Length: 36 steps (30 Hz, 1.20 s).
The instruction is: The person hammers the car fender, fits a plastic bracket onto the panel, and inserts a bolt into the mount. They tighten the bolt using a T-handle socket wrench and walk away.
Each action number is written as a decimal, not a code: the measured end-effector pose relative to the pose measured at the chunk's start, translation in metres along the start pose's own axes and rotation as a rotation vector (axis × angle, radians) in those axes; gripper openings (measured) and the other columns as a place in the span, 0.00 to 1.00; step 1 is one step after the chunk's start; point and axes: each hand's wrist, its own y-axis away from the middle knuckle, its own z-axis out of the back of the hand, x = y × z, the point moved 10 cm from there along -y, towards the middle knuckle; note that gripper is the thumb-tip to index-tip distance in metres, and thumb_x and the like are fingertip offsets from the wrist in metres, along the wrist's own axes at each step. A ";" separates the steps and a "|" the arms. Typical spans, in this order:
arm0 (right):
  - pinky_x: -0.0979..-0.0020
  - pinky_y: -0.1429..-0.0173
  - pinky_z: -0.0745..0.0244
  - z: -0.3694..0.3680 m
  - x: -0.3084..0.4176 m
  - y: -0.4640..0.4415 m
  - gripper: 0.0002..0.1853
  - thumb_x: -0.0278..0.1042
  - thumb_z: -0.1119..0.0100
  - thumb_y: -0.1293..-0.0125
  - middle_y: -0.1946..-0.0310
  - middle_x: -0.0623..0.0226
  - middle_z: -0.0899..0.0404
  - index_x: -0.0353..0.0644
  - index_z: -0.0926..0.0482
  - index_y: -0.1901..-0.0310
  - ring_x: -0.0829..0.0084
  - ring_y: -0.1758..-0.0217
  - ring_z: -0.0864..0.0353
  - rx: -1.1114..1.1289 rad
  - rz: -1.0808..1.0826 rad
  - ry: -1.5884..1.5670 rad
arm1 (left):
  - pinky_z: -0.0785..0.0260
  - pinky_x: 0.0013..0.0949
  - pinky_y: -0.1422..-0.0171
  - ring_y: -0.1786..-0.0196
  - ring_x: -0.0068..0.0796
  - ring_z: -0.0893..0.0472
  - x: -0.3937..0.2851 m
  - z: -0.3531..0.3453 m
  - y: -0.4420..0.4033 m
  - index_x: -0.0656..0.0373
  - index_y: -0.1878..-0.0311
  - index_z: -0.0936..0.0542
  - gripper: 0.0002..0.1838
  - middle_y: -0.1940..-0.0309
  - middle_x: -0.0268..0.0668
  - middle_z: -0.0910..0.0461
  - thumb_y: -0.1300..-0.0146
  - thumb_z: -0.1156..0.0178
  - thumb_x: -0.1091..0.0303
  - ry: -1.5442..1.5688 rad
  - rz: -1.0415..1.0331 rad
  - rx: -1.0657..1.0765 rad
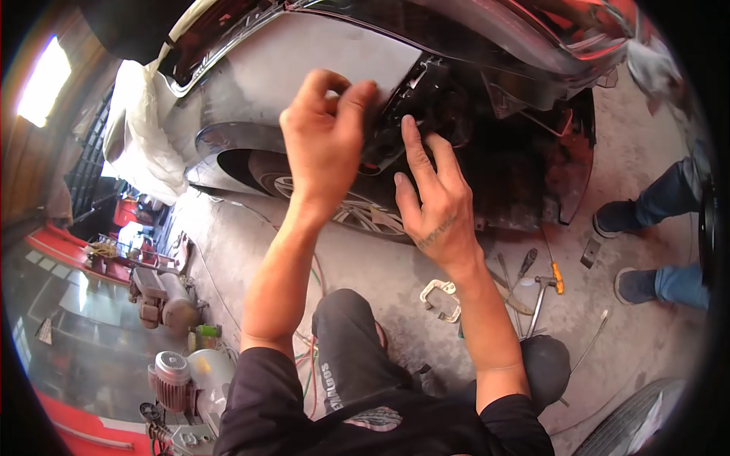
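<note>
My left hand (pixel 323 148) is raised in front of the pale grey car body panel (pixel 266 72), near its right edge. Its fingers are curled in toward the thumb, with the tips blurred, so anything between them is hidden. To the right, my right hand (pixel 441 201) has its fingers stretched out and apart, with nothing visible in it. Those fingertips are close to the dark, exposed end of the car (pixel 449 99), but I cannot tell whether they touch it. Below both hands is the car's wheel (pixel 372 216), partly covered by them.
On the concrete floor lie a C-shaped clamp (pixel 439 298), a hammer (pixel 540 300) and a yellow-handled screwdriver (pixel 559 280). Another person's shoe (pixel 617 219) is at the right. Plastic sheeting (pixel 141 137) hangs at left, above an electric motor (pixel 173 372). A tire (pixel 631 418) sits lower right.
</note>
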 end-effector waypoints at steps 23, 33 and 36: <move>0.56 0.45 0.21 0.021 -0.018 0.006 0.30 0.17 0.43 0.38 0.48 0.44 0.19 0.30 0.27 0.31 0.47 0.51 0.17 -0.265 -0.010 -0.021 | 0.46 0.17 0.73 0.77 0.06 0.34 0.019 0.007 0.037 0.60 0.63 0.26 0.16 0.82 0.21 0.27 0.38 0.24 0.74 -0.194 -0.002 0.001; 0.55 0.34 0.29 0.034 -0.038 0.001 0.30 0.24 0.38 0.37 0.40 0.42 0.27 0.28 0.26 0.31 0.45 0.40 0.27 -0.247 -0.085 0.080 | 0.49 0.18 0.73 0.75 0.06 0.36 0.005 -0.002 0.030 0.60 0.62 0.24 0.15 0.82 0.22 0.25 0.38 0.23 0.73 -0.255 0.014 0.100; 0.55 0.33 0.29 0.040 -0.044 -0.002 0.29 0.23 0.39 0.38 0.41 0.40 0.26 0.27 0.25 0.33 0.44 0.39 0.26 -0.227 -0.125 0.007 | 0.49 0.18 0.72 0.75 0.06 0.35 -0.005 -0.010 0.024 0.61 0.61 0.24 0.14 0.81 0.23 0.24 0.38 0.24 0.73 -0.215 0.083 0.159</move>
